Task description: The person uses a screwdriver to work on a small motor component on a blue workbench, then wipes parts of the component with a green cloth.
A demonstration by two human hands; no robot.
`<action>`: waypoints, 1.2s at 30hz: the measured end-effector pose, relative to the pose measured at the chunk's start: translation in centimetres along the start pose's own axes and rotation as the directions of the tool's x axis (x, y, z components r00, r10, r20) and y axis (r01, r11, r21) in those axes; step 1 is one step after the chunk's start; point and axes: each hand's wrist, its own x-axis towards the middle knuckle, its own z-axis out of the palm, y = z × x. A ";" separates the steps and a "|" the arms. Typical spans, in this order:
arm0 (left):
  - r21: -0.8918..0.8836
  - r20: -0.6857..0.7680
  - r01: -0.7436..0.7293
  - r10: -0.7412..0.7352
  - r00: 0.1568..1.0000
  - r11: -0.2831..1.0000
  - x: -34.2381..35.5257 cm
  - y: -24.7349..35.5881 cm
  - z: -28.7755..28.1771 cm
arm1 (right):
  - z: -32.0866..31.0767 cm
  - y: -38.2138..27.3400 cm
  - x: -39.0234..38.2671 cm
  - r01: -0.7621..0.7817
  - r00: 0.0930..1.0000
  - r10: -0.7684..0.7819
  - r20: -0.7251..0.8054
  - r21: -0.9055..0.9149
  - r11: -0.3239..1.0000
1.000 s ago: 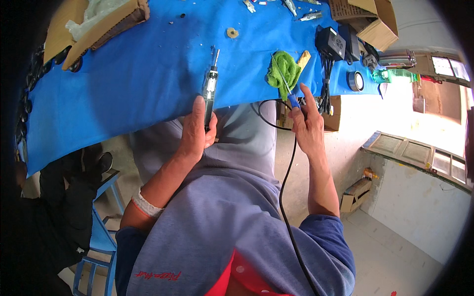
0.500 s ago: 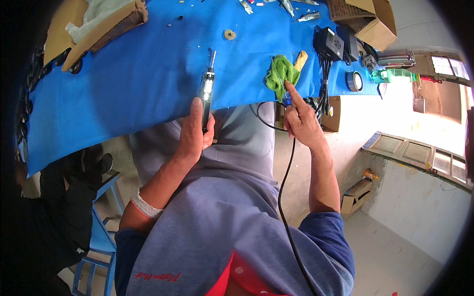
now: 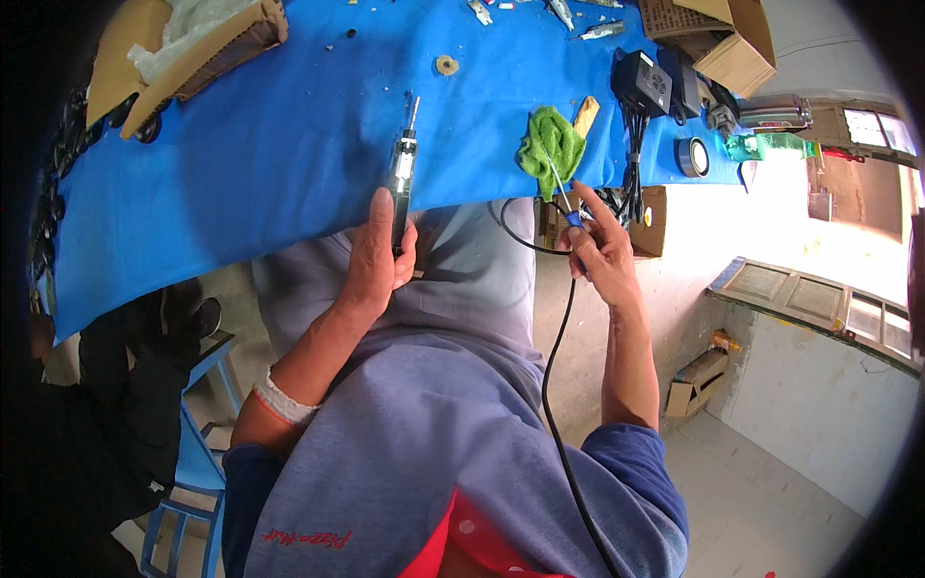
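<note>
In my left hand (image 3: 374, 249) is a slim dark device with a bright silver middle section (image 3: 404, 166), held upright, a thin metal rod at its top. The fingers wrap round its dark lower end at the table's near edge. My right hand (image 3: 599, 252) pinches a blue-handled screwdriver (image 3: 574, 219), index finger stretched out beside it. The thin metal shaft slants up to the left over a crumpled green cloth (image 3: 551, 144); whether the tip touches the cloth I cannot tell. A yellowish strip (image 3: 586, 116) sticks out behind the cloth.
A blue cloth (image 3: 279, 144) covers the table. Black adapters (image 3: 643, 82) with bundled cables and a tape roll (image 3: 692, 157) lie at right. Cardboard boxes stand far left (image 3: 217, 63) and far right (image 3: 718, 48). A black cable (image 3: 551, 385) hangs over my body beside the right arm.
My right hand has drawn back toward me and slightly right, so the screwdriver's shaft now lies less over the green cloth. The left hand and its device have hardly moved.
</note>
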 end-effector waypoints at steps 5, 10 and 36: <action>-0.018 -0.005 0.020 -0.020 1.000 1.000 -0.2 0.3 0.2 | -1.7 1.5 -1.3 -0.001 0.988 -0.014 -0.154 -0.097 0.995; -0.009 -0.014 0.006 -0.006 1.000 1.000 -0.1 0.2 0.1 | -1.4 -0.5 -1.8 -0.001 0.954 0.002 -0.300 0.004 1.000; -0.019 -0.007 0.109 -0.109 0.994 0.994 -0.1 0.6 0.2 | -2.5 -2.5 -5.0 0.025 0.937 -0.067 -0.342 -0.127 0.992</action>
